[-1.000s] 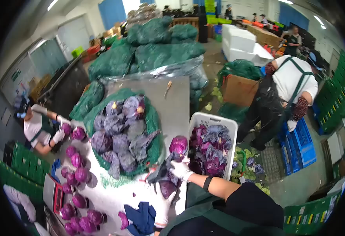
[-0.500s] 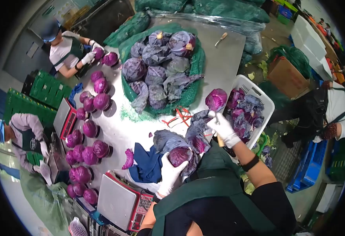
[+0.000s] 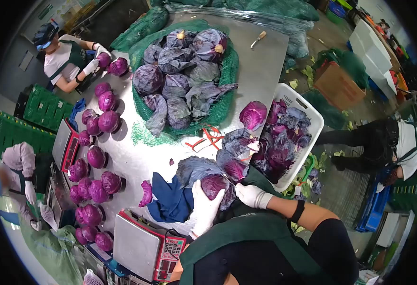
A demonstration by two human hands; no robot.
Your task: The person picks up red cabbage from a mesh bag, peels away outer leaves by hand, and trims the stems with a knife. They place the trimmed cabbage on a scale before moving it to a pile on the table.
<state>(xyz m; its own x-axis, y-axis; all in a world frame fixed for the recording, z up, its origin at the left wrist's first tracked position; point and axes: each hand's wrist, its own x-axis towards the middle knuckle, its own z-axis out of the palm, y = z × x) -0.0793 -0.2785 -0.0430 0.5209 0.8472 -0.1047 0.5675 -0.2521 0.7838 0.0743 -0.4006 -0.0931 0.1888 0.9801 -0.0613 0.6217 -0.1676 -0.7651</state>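
Note:
My left hand (image 3: 204, 208), in a white glove, is wrapped round a red cabbage (image 3: 213, 185) at the table's near edge. Against the cabbage's right side, my gloved right hand (image 3: 254, 196) is closed on a knife; only a bit of its thin blade (image 3: 229, 181) shows, and the handle is hidden in the fist. Large dull outer leaves (image 3: 196, 169) lie just beyond the cabbage, with more loose leaves (image 3: 237, 142) farther right. A blue cloth (image 3: 170, 199) lies left of my left hand.
A green net sack (image 3: 230, 102) holds several untrimmed cabbages. At right stands a white crate (image 3: 315, 118) of leaves. Trimmed cabbages (image 3: 108, 122) line the table's left side, near a scale (image 3: 137, 244). Another knife (image 3: 258, 39) lies far back. Co-workers stand left and right.
My right hand has moved down and left from near the crate to the held cabbage. A leaf now lies where that hand was. The view has shifted slightly.

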